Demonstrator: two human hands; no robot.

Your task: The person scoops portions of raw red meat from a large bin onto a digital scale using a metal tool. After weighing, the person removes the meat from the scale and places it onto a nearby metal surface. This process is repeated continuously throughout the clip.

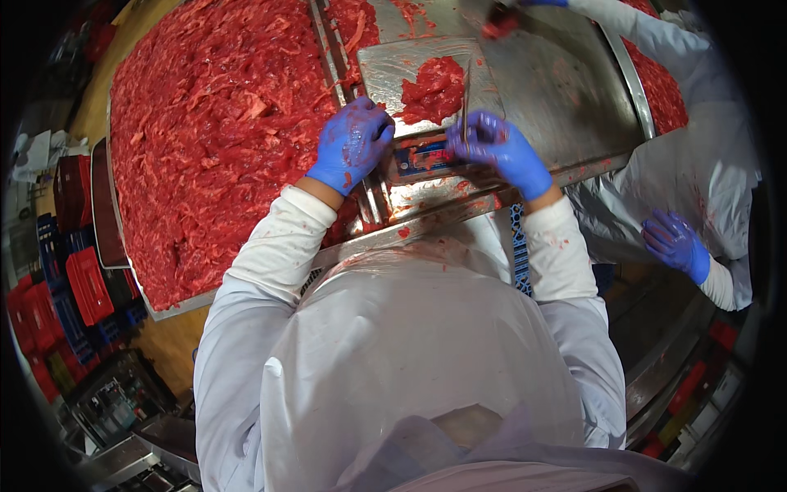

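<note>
A portion of raw red meat pieces (435,89) lies on the steel plate of a digital scale (384,64). Meat bits smear the scale's display panel (421,158), which shows lit red digits. My right hand (498,147), in a blue glove, grips a thin narrow tool (465,104) pointing away from me beside the portion; its exact kind is unclear. At the scale's near left corner is my blue-gloved left hand (353,144), fingers curled, over the metal divider (335,58). Whether it holds anything is hidden.
Left of the divider, a large steel-rimmed tray (161,315) is heaped with raw meat (215,147). At right, a co-worker's gloved hand (676,243) hangs low; their other arm (639,21) reaches over the steel worktop (553,80). Red crates (89,286) stand at far left.
</note>
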